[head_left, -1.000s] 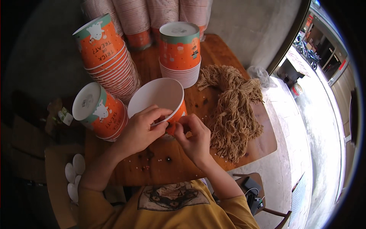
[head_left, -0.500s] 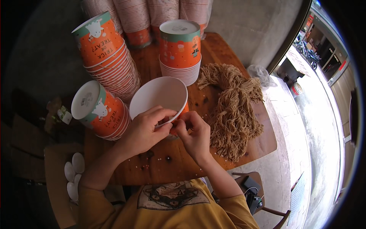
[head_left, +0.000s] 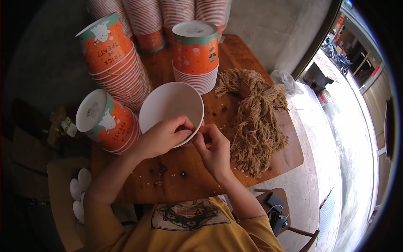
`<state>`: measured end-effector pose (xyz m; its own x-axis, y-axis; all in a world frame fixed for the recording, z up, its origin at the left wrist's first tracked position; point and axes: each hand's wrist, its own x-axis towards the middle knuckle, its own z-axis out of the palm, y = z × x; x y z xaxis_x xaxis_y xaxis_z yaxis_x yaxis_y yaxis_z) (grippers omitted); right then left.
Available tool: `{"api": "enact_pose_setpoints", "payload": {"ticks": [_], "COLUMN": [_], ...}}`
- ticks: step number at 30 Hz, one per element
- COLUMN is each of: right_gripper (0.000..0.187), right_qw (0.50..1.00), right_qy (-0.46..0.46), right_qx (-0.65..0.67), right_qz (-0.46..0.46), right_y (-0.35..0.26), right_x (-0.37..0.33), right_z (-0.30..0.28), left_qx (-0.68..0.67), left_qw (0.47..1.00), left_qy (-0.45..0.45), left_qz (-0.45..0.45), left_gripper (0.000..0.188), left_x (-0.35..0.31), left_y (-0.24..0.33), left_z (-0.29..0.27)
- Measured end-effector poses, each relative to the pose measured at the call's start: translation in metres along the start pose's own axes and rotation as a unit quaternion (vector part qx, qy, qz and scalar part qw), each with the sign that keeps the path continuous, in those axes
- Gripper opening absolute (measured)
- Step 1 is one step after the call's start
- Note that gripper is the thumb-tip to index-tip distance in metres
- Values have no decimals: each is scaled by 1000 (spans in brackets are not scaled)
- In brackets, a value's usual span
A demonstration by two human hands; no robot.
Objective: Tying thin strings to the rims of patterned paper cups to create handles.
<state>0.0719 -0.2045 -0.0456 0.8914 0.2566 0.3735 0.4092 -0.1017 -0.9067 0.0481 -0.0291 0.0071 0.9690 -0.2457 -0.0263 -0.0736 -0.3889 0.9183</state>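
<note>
A large paper bucket point(head_left: 170, 105), white inside, leans on the wooden table in front of me with its mouth tipped toward me. My left hand point(head_left: 166, 132) reaches over its near rim, fingers curled and pressed together against the inner wall. Just outside that wall, on the right, my right hand point(head_left: 215, 149) pinches at the same spot below the rim. What lies between the fingertips of either hand is too small or hidden to tell. Right of the bucket lies a thick bundle of tan cords point(head_left: 260, 126).
Upside-down stacks of orange and green buckets stand at the left point(head_left: 107, 119), the far left point(head_left: 111, 54) and behind point(head_left: 195, 54). Plastic-wrapped stacks point(head_left: 145, 23) line the wall. Small crumbs dot the wooden table point(head_left: 168, 189). A cardboard box point(head_left: 63, 185) holds white discs; a chair point(head_left: 277, 201) stands lower right.
The bucket's near rim now tips less over my fingers. My left hand has drawn its fingers up closer to the rim's right side, while my right hand has barely moved.
</note>
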Motion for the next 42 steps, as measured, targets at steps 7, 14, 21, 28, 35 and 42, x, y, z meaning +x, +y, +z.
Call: {"api": "enact_pose_setpoints", "payload": {"ticks": [7,14,21,28,35,42], "right_gripper": [11,17,13,12,10,9], "right_qw": [998,999,991,985,970,950], "right_qy": [-30,-29,-122,-117,-147,-305], "right_qx": [19,-28,-53,95,161,68], "right_qz": [55,22,20,84,106,14], "right_y": [5,-4,-8,7,1,-47], "right_x": [0,17,34,32,38,69], "right_z": [-11,-33,-20,-8,-23,-55], "left_qx": [122,375,254,-226,-290,-189], "left_qw": [992,894,926,971,947,970], "left_qy": [15,159,180,68,4,-19], "left_qz": [32,190,214,-38,-140,-153], "left_gripper": [5,11,12,34,30,15], "left_x": [16,11,9,3,16,20], "left_y": [0,5,9,4,0,5], "left_z": [11,9,3,1,-8,-1]}}
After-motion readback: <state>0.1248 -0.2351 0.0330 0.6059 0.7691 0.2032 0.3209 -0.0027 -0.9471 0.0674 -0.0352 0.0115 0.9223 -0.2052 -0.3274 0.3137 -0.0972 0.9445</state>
